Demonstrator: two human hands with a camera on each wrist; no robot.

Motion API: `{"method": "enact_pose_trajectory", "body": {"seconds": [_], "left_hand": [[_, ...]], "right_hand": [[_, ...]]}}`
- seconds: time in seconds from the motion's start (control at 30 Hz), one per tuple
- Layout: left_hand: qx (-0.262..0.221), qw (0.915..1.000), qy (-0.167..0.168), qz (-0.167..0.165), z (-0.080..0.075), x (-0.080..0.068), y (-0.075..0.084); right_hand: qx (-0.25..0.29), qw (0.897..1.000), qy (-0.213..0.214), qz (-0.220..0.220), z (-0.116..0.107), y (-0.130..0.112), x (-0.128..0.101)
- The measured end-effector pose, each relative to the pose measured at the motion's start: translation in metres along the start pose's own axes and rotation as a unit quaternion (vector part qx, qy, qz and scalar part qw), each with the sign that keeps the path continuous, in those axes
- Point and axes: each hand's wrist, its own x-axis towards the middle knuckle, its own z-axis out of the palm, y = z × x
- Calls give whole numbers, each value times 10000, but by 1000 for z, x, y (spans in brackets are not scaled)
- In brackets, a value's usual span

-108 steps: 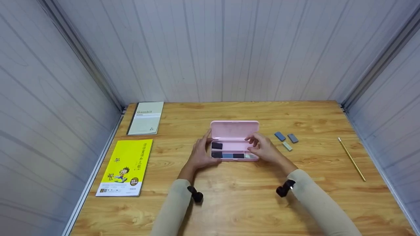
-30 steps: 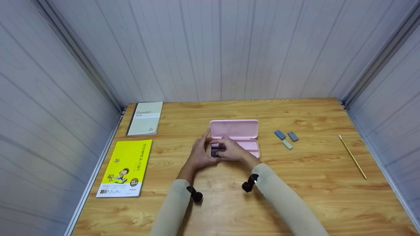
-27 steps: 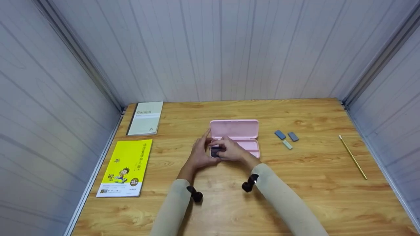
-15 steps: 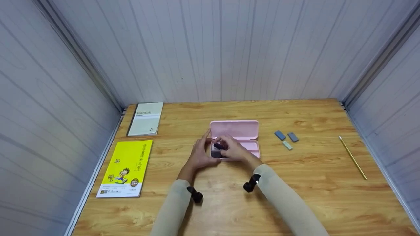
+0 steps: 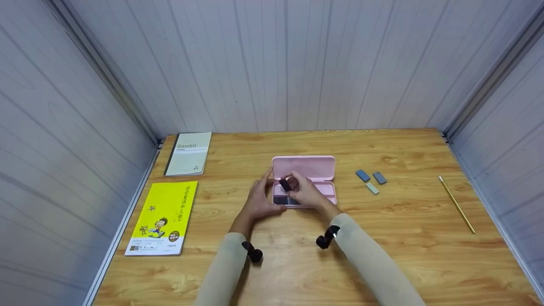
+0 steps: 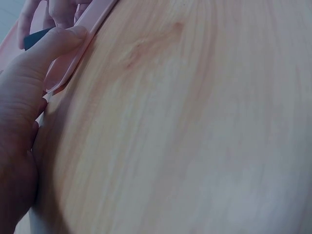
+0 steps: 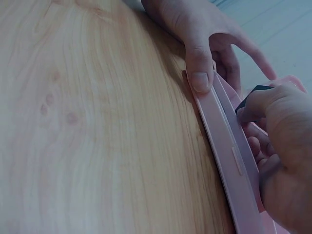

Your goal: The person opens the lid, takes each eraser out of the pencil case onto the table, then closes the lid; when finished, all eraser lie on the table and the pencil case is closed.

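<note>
A pink pencil case (image 5: 304, 166) stands with its lid raised at the middle of the table. My left hand (image 5: 258, 199) grips its left end, the thumb on the front rim, as the right wrist view also shows. Over the back compartment, my right hand (image 5: 309, 194) pinches a small black eraser (image 5: 284, 185) between thumb and fingers, tilted and lifted off the case floor. In the front compartment lie dark eraser-like blocks (image 5: 280, 200), partly covered by the right hand. The black eraser (image 6: 35, 39) also shows behind the left thumb in the left wrist view.
Right of the case lie a blue eraser (image 5: 362, 175), a grey-blue eraser (image 5: 379, 177) and a pale green one (image 5: 372, 188). A gold pencil (image 5: 457, 205) lies farther right. At left are a yellow book (image 5: 163, 216) and a notebook (image 5: 189, 154). Panel walls (image 5: 272, 63) border the table.
My right hand moved left from the case's right end and took hold of the black eraser in the back compartment. It has since raised and turned it. The left hand stayed in place.
</note>
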Motion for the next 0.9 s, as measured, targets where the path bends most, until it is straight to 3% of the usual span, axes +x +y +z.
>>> {"method": "enact_pose_trajectory", "body": {"seconds": [0.2,0.9], "left_hand": [[47,9999,-42,-132,-1,1,0],[-35,9999,-20,-149,-1,0,2]], "right_hand": [[289,9994,194,75,-4,-5,0],[33,9995,321,47,-37,-7,-21]]}}
